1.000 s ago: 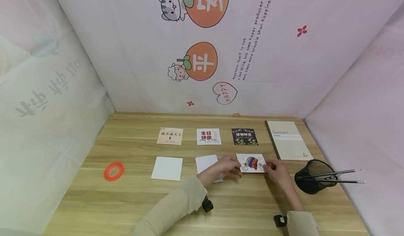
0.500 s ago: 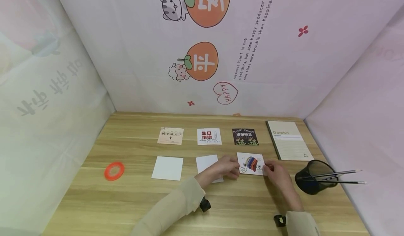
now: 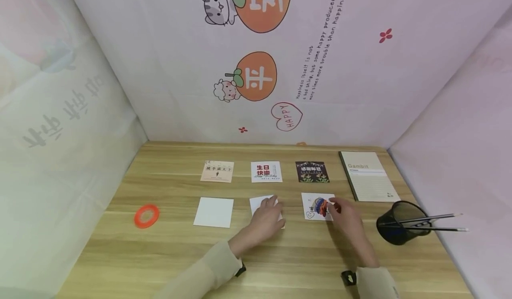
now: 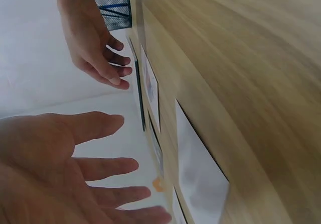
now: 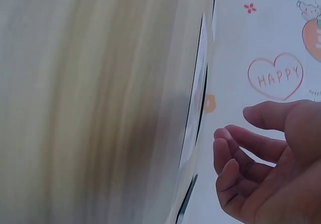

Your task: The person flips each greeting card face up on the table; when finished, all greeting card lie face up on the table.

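While the left hand (image 3: 266, 217) hovered over the middle blank card (image 3: 258, 201), I noted from my remote post that its fingers and thumb were spread apart and held nothing. Left wrist view: a gap showed between those fingertips and the white paper.

Right hand (image 3: 347, 219): poised at the right edge of the illustrated card (image 3: 308, 201), thumb apart from the loosely bent fingers, nothing between them. Right wrist view put this hand above the desk (image 3: 304, 263), off the paper. The illustrated card lay flat at the right end of the front row, its blue-and-orange drawing facing up beside black lettering.

Front row, left end: a second blank card (image 3: 214, 212), well apart from both hands. Back row, left to right: a peach card (image 3: 217, 172), a birthday card (image 3: 266, 172) with red characters, a dark card (image 3: 312, 172) with flowers along its lower edge. Right of these I logged a notebook (image 3: 372, 179); nearer the person, a black mesh cup (image 3: 390, 230) with pencils (image 3: 446, 229) leaning out to the right. Far left, an orange-red ring (image 3: 138, 217) lay flat. Both sleeves (image 3: 218, 265) were beige.
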The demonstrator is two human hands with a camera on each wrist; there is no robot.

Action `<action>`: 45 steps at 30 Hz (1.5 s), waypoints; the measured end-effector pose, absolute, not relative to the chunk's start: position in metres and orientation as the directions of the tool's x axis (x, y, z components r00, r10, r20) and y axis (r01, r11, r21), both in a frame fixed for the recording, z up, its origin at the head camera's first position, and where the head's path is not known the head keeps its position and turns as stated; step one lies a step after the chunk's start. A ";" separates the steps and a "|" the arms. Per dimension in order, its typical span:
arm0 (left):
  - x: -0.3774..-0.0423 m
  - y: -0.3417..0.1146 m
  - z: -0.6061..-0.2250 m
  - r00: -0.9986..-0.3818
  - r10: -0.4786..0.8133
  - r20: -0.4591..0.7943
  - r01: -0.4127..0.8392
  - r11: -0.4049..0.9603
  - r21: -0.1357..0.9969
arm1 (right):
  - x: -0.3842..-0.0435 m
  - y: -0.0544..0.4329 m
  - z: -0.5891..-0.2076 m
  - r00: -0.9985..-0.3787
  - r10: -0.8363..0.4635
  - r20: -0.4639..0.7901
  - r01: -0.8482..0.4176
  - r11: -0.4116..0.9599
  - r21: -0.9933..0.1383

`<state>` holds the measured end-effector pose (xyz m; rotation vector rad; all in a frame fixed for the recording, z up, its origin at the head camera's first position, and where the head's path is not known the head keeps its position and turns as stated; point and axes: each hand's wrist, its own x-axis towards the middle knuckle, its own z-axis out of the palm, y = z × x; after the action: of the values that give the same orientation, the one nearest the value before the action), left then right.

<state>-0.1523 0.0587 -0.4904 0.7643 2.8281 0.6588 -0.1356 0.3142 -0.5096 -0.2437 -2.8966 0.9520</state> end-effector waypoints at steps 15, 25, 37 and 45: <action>-0.148 0.007 -0.523 -0.899 0.437 -0.017 0.395 0.828 0.399 | -0.142 0.250 -0.514 -0.990 -0.027 0.141 -0.116 0.730 -0.674; -0.145 0.004 -0.527 -0.916 0.400 -0.039 0.368 0.874 0.316 | -0.154 0.222 -0.517 -0.988 -0.150 0.038 -0.133 0.697 -0.705; -0.147 0.007 -0.529 -0.908 0.418 -0.037 0.395 0.882 0.257 | -0.179 0.193 -0.519 -0.956 -0.292 0.027 -0.258 0.792 -0.553; -0.149 0.007 -0.527 -0.904 0.428 0.004 0.419 0.884 0.209 | -0.179 0.188 -0.518 -0.961 -0.275 0.019 -0.242 0.811 -0.532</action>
<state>-0.1485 0.0073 -0.5273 0.6760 3.0076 0.3199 -0.1788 0.1883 -0.5179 0.4355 -3.0458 0.8820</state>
